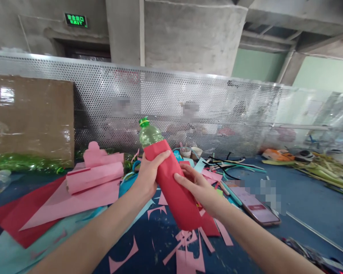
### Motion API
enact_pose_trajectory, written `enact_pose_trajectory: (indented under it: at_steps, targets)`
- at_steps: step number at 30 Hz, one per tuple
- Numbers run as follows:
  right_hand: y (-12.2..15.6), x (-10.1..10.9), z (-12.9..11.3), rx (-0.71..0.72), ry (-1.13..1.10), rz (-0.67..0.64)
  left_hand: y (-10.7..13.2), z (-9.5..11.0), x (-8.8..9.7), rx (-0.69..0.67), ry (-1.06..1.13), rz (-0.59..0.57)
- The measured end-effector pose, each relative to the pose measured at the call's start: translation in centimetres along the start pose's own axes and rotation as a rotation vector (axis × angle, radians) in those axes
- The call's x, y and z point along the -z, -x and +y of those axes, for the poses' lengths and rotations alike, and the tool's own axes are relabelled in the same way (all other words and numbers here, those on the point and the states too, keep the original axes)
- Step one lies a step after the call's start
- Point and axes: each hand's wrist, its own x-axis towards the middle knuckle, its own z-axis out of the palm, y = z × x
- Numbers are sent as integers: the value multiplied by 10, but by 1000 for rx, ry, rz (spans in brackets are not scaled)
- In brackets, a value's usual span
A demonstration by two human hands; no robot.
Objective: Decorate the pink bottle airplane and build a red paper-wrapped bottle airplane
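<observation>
A green plastic bottle is tilted in the middle of the head view, its capped neck pointing up and left. Red felt-like sheet is wrapped round its body, leaving only the shoulder and neck bare. My left hand grips the wrapped bottle from the left near the sheet's upper edge, thumb lying across the front. On the other side my right hand holds it at mid-height, with thumb and fingers against the red sheet. The bottle's lower body is hidden under the wrap.
Pink rolled sheets and red sheets lie left. Pink scraps litter the blue table. A phone lies right. Behind stand a perforated metal panel, a cardboard sheet and another green bottle.
</observation>
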Motion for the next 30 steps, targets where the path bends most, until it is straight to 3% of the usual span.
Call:
enact_pose_trajectory:
  at_steps: [4, 10, 12, 15, 16, 18, 20, 22, 28, 30]
  targets:
    - [1, 4, -1, -105, -112, -38, 1, -4, 0, 43, -23, -32]
    - [-2, 24, -7, -87, 109, -34, -15, -5, 11, 61, -122, -82]
    - [-4, 38, -12, -108, 279, -34, -24, 3, 19, -31, -237, -83]
    - [-2, 55, -22, -38, 543, -120, -28, 22, 26, -482, -901, -181]
    - [1, 59, -26, 0, 638, -153, -26, 28, 26, -575, -1097, -245]
    - [7, 62, -34, 73, 831, -199, -17, 35, 21, -640, -1304, -533]
    - [15, 59, -40, 109, 960, -238, -8, 36, 13, -594, -1322, -807]
    - [23, 53, -45, 99, 1020, -273, 0, 32, 7, -446, -1305, -939]
    - [25, 40, -45, 43, 1101, -349, -3, 23, 14, 76, -1172, -1126]
    - [19, 43, -43, 69, 1080, -309, -10, 24, 22, 175, -1172, -1097]
